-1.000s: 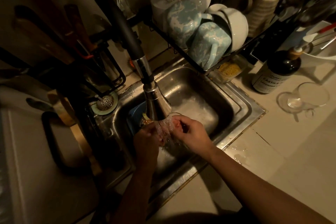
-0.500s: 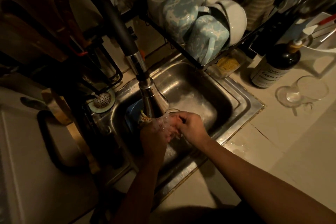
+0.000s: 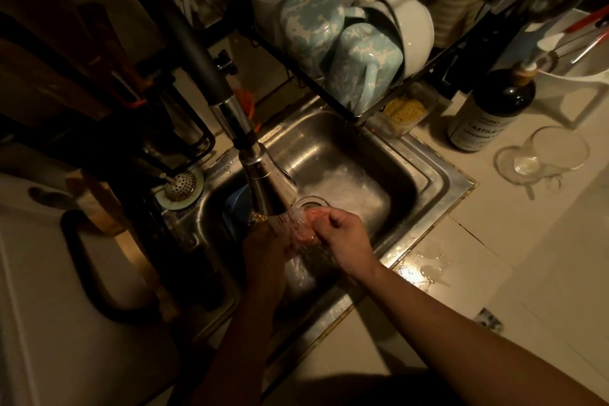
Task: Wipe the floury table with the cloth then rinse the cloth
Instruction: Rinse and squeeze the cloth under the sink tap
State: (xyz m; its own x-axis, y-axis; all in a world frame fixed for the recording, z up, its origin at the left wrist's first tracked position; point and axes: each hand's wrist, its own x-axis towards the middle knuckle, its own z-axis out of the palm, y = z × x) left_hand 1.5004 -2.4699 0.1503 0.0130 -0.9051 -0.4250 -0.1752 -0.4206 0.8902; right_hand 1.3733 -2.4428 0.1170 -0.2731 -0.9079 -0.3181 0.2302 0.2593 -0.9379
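Pale tiled counter (image 3: pixel 494 290) runs round the basin; we note a wet patch on it just beside the near right edge of the sink (image 3: pixel 435 181). That basin is stainless steel, set into the tiles, its floor wet and shining. A black wire dish rack (image 3: pixel 313 89) overhangs its far side, loaded with upturned white bowls and two blue marbled mugs (image 3: pixel 359 69). The faucet (image 3: pixel 263 175), dark hose above and chrome spray head below, slants down over the left half of the basin, and water runs from it. A dark bottle (image 3: pixel 487 109) with a pale label stands right of the rack, with a clear glass mug (image 3: pixel 550 152) near it.

Both hands meet under the stream, above the drain. We log the right hand (image 3: pixel 344 234) with fingers curled, gripping one end of the cloth (image 3: pixel 304 231). The left hand (image 3: pixel 263 250) lies in shadow, its fingers hidden behind the water; we cannot tell its grip. We read the cloth as a small reddish wad between the two hands, directly in the stream and blurred by it.
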